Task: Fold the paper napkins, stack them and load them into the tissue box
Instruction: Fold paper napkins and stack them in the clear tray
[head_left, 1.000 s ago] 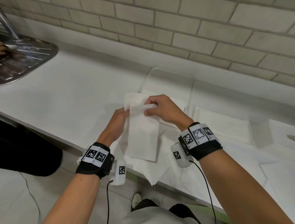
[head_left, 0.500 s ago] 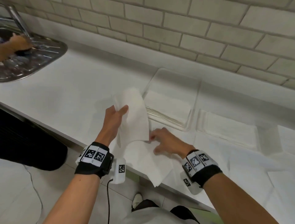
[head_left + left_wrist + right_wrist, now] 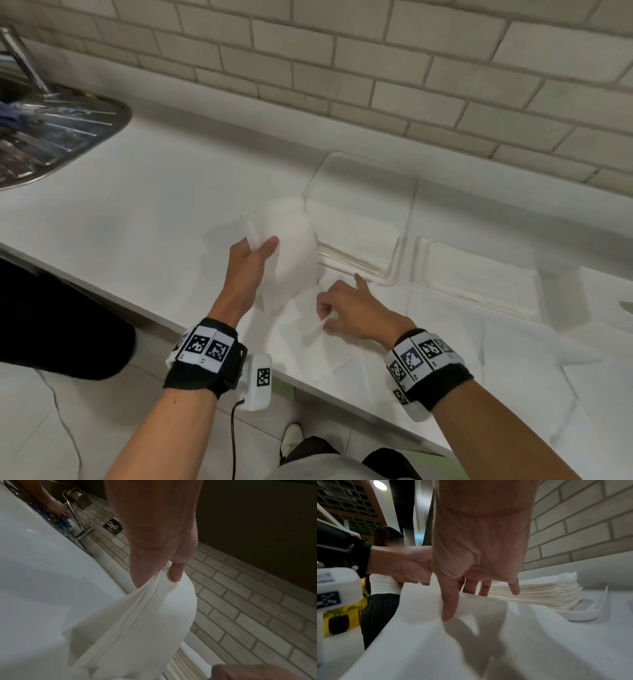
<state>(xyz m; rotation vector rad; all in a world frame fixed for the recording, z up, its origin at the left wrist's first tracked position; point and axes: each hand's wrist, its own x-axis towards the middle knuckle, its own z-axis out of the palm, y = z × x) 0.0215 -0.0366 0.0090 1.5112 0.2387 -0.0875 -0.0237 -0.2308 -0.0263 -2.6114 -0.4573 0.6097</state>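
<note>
My left hand grips a folded white napkin by its upper edge and holds it above the counter, just left of the clear tissue box. In the left wrist view the thumb pinches this napkin. A stack of folded napkins lies inside the box. My right hand is down on the counter and pinches the edge of a flat unfolded napkin, index finger stretched out. The right wrist view shows my thumb in front of that raised edge, with the stack behind.
A second clear tray with napkins lies right of the box. Loose napkins cover the counter to the right. A steel sink is at far left, another person's hand at it. A brick wall backs the counter.
My right hand let go of the folded napkin, dropped to the counter and took the edge of a flat napkin. My left hand keeps the folded napkin beside the box.
</note>
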